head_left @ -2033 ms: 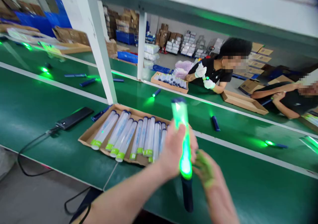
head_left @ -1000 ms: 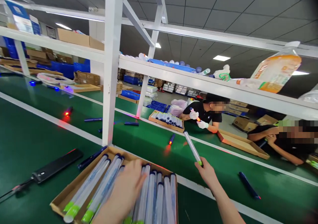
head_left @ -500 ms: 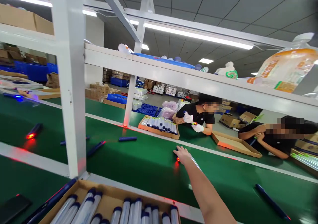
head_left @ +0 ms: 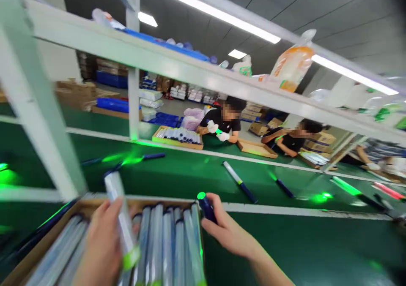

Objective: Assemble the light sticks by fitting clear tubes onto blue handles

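Observation:
My left hand (head_left: 101, 241), blurred, is closed around a whitish translucent tube (head_left: 118, 205) with a dark blue cap at its upper end and a lime-green band at its lower end. It is held tilted above a cardboard box (head_left: 90, 202) of similar tubes (head_left: 157, 239). To the right, beside the box's right edge, my right hand (head_left: 230, 231) grips a dark blue light-stick handle (head_left: 207, 210) between thumb and fingers. The handle's upper end glows green and points up. Tube and handle are apart.
On the green conveyor belt (head_left: 190, 178) lie a light stick with its tube (head_left: 239, 182) and several dark handles (head_left: 284, 188). A white shelf beam (head_left: 177, 72) crosses overhead; a white post (head_left: 38, 108) stands left. Across the belt, co-workers (head_left: 222, 119) sit by cardboard trays (head_left: 256, 148).
My right hand has come back from the belt, now with the handle beside the box. My left hand has come into view with a tube. Red lights are now mostly green; the view has shifted right.

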`<state>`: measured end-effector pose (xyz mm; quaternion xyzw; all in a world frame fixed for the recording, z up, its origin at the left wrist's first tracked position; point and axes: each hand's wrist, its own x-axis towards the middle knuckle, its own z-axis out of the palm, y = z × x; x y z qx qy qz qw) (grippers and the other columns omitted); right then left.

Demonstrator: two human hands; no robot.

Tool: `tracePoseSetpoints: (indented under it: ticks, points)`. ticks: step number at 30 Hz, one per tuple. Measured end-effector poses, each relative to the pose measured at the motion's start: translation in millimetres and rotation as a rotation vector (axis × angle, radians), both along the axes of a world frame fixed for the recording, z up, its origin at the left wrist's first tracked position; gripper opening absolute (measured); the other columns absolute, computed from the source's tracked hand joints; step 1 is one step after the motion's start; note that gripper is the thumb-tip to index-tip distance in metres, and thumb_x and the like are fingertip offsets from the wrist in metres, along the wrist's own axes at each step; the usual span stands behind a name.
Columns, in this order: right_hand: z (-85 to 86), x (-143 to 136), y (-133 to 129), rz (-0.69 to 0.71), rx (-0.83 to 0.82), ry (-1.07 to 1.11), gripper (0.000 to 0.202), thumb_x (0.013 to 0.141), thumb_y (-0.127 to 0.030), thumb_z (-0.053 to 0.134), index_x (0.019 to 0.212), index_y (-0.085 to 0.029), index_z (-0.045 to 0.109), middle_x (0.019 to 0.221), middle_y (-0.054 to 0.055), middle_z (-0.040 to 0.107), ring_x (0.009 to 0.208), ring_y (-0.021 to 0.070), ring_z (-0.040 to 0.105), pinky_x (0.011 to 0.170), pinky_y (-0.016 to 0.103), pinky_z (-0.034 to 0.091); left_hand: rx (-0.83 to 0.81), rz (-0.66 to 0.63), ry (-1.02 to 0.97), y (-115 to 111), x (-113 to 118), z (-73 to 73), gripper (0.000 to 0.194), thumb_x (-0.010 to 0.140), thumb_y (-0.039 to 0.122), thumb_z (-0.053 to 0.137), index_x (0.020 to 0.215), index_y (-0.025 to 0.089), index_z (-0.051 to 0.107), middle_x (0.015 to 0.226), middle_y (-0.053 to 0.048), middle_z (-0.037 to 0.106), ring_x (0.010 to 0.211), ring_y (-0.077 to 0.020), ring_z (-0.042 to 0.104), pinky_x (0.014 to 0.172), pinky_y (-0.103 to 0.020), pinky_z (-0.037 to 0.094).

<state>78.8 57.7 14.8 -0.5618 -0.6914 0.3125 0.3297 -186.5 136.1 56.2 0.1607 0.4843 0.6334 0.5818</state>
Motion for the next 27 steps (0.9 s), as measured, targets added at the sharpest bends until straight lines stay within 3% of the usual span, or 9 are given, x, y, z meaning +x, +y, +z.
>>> tracePoseSetpoints:
  ticks: [1,4,6,8,12,15,18,21,27]
  points:
    - [0.2,-12,-30,0.048,-0.085,0.097,0.045,0.110,-0.033,0.057,0.152,-0.029,0.042,0.124,0.004,0.065,0.108,0.0200,0.065,0.093,0.034,0.056,-0.054,0.013,-0.117,-5,3,4.4,0.004,0.096,0.014,0.058,0.097,0.018,0.060,0.079,0.000,0.062,0.052,-0.0102,0.060,0.040,-0.016,0.047]
    - [-8.8,-53,-95,0.102,-0.411,0.573,0.059,0.101,-0.057,0.070,0.149,-0.028,0.053,0.116,0.006,0.068,0.087,0.0185,0.068,0.075,0.030,0.055,-0.089,-0.142,-0.516,-17,23,10.1,0.028,0.108,0.028,0.047,0.082,0.017,0.053,0.068,0.004,0.044,0.045,-0.0048,0.040,0.036,-0.012,0.031]
    - [-19.5,-79,-120,-0.011,-0.538,0.844,0.077,0.090,-0.069,0.078,0.149,-0.025,0.055,0.108,0.008,0.071,0.073,0.0171,0.069,0.065,0.029,0.053,-0.050,-0.136,-0.526,-28,37,8.4,0.032,0.107,0.039,0.050,0.084,0.017,0.055,0.072,0.003,0.048,0.046,-0.0054,0.039,0.036,-0.014,0.031]
    - [-28.5,-97,-134,-0.165,-0.551,0.951,0.084,0.086,-0.073,0.081,0.150,-0.024,0.054,0.101,0.007,0.073,0.062,0.0158,0.068,0.056,0.026,0.049,0.026,-0.116,-0.474,-43,47,5.6,0.031,0.101,0.046,0.061,0.088,0.018,0.056,0.079,0.001,0.052,0.052,-0.0068,0.043,0.039,-0.015,0.035]
    - [-29.7,-109,-146,-0.265,-0.556,0.984,0.082,0.083,-0.071,0.085,0.145,-0.024,0.058,0.090,0.004,0.073,0.049,0.0119,0.061,0.045,0.022,0.041,0.192,-0.121,-0.407,-71,49,2.9,0.047,0.078,0.050,0.087,0.091,0.020,0.053,0.085,0.002,0.054,0.065,-0.0088,0.051,0.047,-0.016,0.041]
    - [-19.7,-110,-152,-0.281,-0.583,0.975,0.081,0.081,-0.073,0.085,0.140,-0.024,0.060,0.084,0.001,0.069,0.045,0.0098,0.056,0.041,0.021,0.039,0.266,-0.185,-0.396,-78,44,2.5,0.048,0.075,0.048,0.089,0.092,0.019,0.054,0.086,0.002,0.056,0.069,-0.0089,0.054,0.051,-0.016,0.046]
    - [-9.3,-114,-155,-0.225,-0.657,0.979,0.059,0.085,-0.072,0.082,0.108,-0.019,0.067,0.078,-0.001,0.067,0.042,0.0060,0.049,0.039,0.018,0.038,0.305,-0.226,-0.387,-80,41,2.5,0.042,0.079,0.040,0.087,0.091,0.020,0.052,0.084,0.004,0.054,0.067,-0.0085,0.053,0.046,-0.016,0.044]
    - [-4.0,-119,-152,-0.043,-0.689,1.080,0.054,0.100,-0.067,0.066,0.081,-0.017,0.063,0.060,-0.005,0.056,0.037,0.0028,0.038,0.038,0.015,0.037,0.330,-0.231,-0.405,-83,39,3.7,0.041,0.082,0.035,0.086,0.089,0.022,0.047,0.080,0.007,0.050,0.061,-0.0067,0.048,0.041,-0.014,0.038]
    - [-6.1,-124,-149,0.191,-0.845,1.532,0.041,0.103,-0.056,0.071,0.123,-0.021,0.072,0.065,-0.010,0.055,0.033,-0.0012,0.023,0.033,0.011,0.028,0.357,-0.314,-0.492,-87,34,8.0,0.043,0.084,0.035,0.084,0.086,0.023,0.043,0.078,0.008,0.047,0.057,-0.0051,0.045,0.038,-0.013,0.035]
